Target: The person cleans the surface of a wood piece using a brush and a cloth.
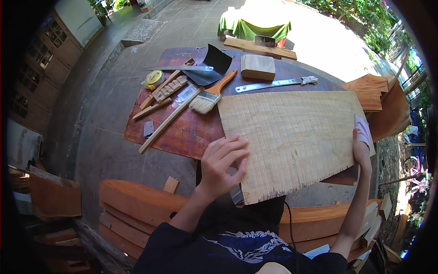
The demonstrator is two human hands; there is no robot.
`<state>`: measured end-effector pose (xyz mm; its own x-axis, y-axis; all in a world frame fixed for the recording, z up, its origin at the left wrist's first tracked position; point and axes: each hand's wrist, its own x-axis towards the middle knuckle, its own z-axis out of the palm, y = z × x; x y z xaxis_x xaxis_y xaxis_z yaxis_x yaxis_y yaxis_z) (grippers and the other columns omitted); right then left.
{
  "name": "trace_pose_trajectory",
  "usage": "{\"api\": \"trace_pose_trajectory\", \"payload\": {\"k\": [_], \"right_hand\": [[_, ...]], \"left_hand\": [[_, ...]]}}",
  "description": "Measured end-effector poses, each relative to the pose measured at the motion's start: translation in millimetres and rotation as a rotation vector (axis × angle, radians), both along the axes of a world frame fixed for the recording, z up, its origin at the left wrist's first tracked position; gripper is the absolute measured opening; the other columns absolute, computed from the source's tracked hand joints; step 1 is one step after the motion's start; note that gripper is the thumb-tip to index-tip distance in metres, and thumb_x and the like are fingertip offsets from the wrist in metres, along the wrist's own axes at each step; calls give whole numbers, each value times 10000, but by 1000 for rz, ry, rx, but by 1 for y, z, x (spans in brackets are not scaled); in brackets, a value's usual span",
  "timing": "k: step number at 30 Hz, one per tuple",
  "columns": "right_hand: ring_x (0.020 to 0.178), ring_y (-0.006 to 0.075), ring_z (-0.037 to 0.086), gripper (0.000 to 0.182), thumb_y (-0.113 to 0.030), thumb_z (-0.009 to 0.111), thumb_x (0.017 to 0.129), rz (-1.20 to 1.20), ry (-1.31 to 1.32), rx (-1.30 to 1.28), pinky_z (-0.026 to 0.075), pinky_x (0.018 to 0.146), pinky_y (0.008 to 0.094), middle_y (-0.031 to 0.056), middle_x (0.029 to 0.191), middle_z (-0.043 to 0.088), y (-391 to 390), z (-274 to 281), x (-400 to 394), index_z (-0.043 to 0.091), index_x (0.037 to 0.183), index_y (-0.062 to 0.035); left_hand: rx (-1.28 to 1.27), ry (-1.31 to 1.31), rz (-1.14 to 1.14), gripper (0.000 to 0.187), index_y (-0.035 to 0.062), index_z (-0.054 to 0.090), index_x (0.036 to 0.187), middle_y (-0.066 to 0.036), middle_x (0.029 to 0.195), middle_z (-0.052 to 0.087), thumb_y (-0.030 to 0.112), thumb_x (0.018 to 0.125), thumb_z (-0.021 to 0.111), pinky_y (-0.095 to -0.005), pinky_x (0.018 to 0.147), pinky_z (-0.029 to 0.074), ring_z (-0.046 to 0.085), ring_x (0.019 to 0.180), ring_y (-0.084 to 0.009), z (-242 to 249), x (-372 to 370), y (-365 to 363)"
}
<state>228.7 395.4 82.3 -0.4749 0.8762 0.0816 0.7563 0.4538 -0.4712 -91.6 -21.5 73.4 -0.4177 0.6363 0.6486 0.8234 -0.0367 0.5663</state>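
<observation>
A pale, rough-sawn wooden board [296, 141] lies on the reddish-brown tabletop, its near edge splintered and reaching out over the table's front. At the board's left edge is my left hand [223, 162], fingers curved and thumb apart, fingertips right at the wood. My right hand [362, 146] is at the opposite edge, closed on a folded pale lilac sheet [362, 130] pressed along the side of the board. Just beyond the board's far left corner is a wide paintbrush [214, 95] with an orange handle.
On the tabletop [196, 132] sit a wooden block [258, 67], a metal ruler [273, 85], a yellow tape roll [154, 79], wooden sticks [171, 119] and a curved black sheet [212, 64]. Curved timber pieces [137, 201] stand close before me. Beyond is a green cloth [255, 31].
</observation>
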Motion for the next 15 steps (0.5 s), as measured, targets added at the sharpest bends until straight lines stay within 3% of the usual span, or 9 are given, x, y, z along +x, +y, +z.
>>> {"api": "trace_pose_trajectory", "payload": {"k": [3, 5, 7, 8, 10, 12, 14, 15], "right_hand": [[1562, 351, 312, 689, -472, 379, 1144, 22, -40, -94, 251, 1265, 378, 219, 1679, 335, 42, 19, 7, 320, 1606, 36], [1582, 365, 264, 684, -462, 380, 1139, 153, -145, 92, 211, 1282, 393, 218, 1693, 307, -27, 31, -43, 304, 1623, 15], [1595, 368, 225, 666, -437, 446, 1115, 615, -78, 178, 152, 1298, 404, 247, 1691, 296, -112, 46, -90, 346, 1625, -21], [1606, 363, 204, 703, -414, 531, 1066, 588, -289, 114, 136, 1302, 414, 266, 1697, 270, -142, 38, -89, 361, 1618, -14], [1584, 375, 266, 777, -522, 546, 1054, 772, -135, -10, 182, 1292, 408, 280, 1675, 310, -143, 58, -101, 376, 1607, -4], [1559, 396, 315, 791, -576, 423, 1084, 310, -187, -152, 245, 1270, 400, 274, 1654, 356, -74, 35, -82, 398, 1577, 41], [1512, 404, 401, 798, -606, 360, 1096, 49, -171, -134, 298, 1243, 383, 255, 1609, 442, 10, 30, -57, 435, 1551, 44], [1497, 410, 420, 780, -594, 346, 1104, 38, -133, -112, 303, 1240, 382, 257, 1589, 466, 63, 18, -37, 452, 1539, 44]], "left_hand": [[17, 3, 7, 184, 82, 769, 941, -75, 1126, 780, 19, 768, 756, -428, 992, 522, 702, 1188, -307, -2, 3, -1], [30, 17, 17, 185, 82, 768, 935, -75, 1122, 781, 17, 762, 759, -425, 988, 523, 706, 1180, -304, -2, 1, 2], [27, 14, 15, 185, 79, 767, 933, -77, 1122, 781, 15, 760, 760, -424, 989, 523, 706, 1179, -303, -2, 2, 1], [27, 15, 15, 183, 78, 766, 931, -78, 1122, 781, 14, 760, 759, -423, 989, 523, 706, 1179, -303, -2, 2, 2], [24, 16, 10, 179, 77, 765, 928, -79, 1122, 782, 13, 761, 758, -421, 989, 523, 707, 1178, -304, -2, 1, 1], [22, 23, 3, 174, 84, 767, 942, -62, 1141, 775, 44, 773, 757, -422, 1010, 515, 703, 1185, -284, -5, 1, 0], [37, 33, 2, 169, 87, 768, 947, -53, 1149, 772, 60, 781, 756, -421, 1019, 511, 702, 1187, -274, -6, 0, 1], [40, 33, 2, 166, 88, 767, 946, -52, 1148, 772, 62, 782, 755, -420, 1017, 512, 703, 1186, -274, -6, 0, 1]]}}
